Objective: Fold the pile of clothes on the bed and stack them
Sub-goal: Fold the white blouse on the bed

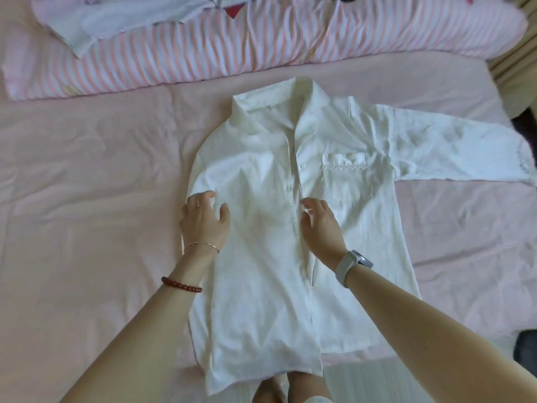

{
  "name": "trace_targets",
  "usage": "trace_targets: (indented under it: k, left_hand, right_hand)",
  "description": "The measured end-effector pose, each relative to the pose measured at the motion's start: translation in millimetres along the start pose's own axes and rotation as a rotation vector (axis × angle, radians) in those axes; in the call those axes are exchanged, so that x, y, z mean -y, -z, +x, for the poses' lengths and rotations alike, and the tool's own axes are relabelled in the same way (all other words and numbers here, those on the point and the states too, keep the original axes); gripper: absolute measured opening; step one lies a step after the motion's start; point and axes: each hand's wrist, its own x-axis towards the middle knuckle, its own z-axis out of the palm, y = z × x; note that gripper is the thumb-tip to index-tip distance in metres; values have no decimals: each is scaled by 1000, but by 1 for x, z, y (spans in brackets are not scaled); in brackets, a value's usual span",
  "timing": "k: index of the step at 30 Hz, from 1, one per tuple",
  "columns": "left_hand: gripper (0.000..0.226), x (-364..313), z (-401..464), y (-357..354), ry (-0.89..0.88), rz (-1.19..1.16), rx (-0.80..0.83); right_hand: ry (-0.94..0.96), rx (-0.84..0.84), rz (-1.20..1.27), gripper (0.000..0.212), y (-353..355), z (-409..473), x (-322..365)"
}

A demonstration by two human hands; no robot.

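A white button-up shirt (261, 181) lies front-up on the pink bed sheet (87, 175), collar towards the far side. Its right sleeve (453, 152) stretches out flat to the right; the left sleeve is folded in and hidden. A lace-trimmed chest pocket (347, 175) shows on the right half. My left hand (203, 219) hovers over the shirt's left edge, fingers apart, holding nothing. My right hand (319, 225) is just right of the button placket, fingers spread, also holding nothing.
A rolled pink-and-white striped quilt (232, 50) runs along the far side of the bed. Other pale clothes (101, 21) lie heaped on its left end. The bed's right edge (505, 91) is near the sleeve's cuff.
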Motion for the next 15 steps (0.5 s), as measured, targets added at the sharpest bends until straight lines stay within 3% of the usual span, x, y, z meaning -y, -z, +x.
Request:
trace_targets:
  k: [8, 12, 15]
  left_hand:
    - [53, -26, 147, -16, -26, 141, -3]
    - [53, -28, 186, -32, 67, 125, 71]
    - [37, -29, 202, -36, 109, 99, 45]
  right_hand:
    - [220, -99, -172, 29, 7, 175, 20]
    - [233, 35, -259, 37, -7, 225, 30]
    - [217, 97, -210, 43, -23, 237, 42]
